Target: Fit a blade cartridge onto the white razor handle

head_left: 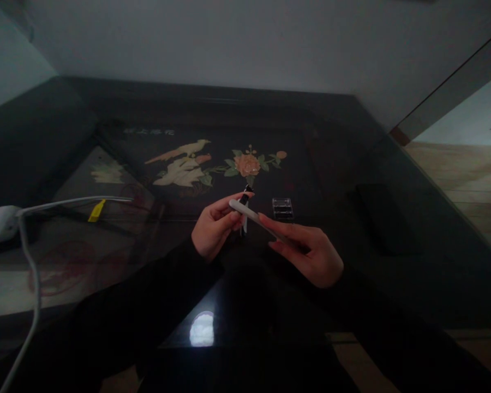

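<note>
From your right hand (317,259), fingers closed on it, 1 pale bar (253,214) slants leftward and away, its tip just beside the fingertips of your left hand (211,232), which pinches 1 small dark piece (244,198). Beyond your right hand's fingertips lies 1 clear-looking case (282,208).

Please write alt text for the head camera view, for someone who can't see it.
Two bare hands, left and right, hold a pale, slender object and a small dark piece over a dark, glossy table with a bird-and-flower picture; a small clear case lies beyond.
</note>
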A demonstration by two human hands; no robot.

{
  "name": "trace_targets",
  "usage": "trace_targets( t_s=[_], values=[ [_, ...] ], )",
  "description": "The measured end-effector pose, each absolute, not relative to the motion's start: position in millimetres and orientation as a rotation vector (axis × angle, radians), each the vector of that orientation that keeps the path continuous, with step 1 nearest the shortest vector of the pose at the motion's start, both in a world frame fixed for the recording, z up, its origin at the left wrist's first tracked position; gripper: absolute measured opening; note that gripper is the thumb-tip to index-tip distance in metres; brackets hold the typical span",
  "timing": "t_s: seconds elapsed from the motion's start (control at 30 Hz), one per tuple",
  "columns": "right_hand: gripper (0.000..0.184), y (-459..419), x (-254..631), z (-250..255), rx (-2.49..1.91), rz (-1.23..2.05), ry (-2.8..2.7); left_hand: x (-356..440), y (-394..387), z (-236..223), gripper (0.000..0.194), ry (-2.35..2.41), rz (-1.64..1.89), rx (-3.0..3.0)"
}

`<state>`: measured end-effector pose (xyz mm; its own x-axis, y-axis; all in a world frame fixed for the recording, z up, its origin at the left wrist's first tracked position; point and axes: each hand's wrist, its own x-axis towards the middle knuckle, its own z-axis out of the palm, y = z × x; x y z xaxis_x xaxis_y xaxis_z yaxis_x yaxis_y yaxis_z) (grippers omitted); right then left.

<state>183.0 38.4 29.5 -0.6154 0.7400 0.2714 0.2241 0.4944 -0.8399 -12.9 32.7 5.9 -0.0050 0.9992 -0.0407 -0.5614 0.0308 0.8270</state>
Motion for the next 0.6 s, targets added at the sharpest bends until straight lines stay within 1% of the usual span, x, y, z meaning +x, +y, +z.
trace_targets(
  t_s=[0.23,0.43,0.6],
  values=[
    [0.046,43.0,183.2,25.4,-0.851,1.055,-2.076,-13.2,31.8,5.7,0.048,0.766,1.388,0.726],
    [0.048,46.1,184.3,25.2,-0.969,0.994,-2.061,-13.6,30.4,3.3,0.044,0.781,1.416,0.707],
    [0.046,46.3,184.7,24.3,-0.957,0.996,-2.061,-12.9,30.6,3.6,0.043,0.784,1.420,0.725]
  ],
)
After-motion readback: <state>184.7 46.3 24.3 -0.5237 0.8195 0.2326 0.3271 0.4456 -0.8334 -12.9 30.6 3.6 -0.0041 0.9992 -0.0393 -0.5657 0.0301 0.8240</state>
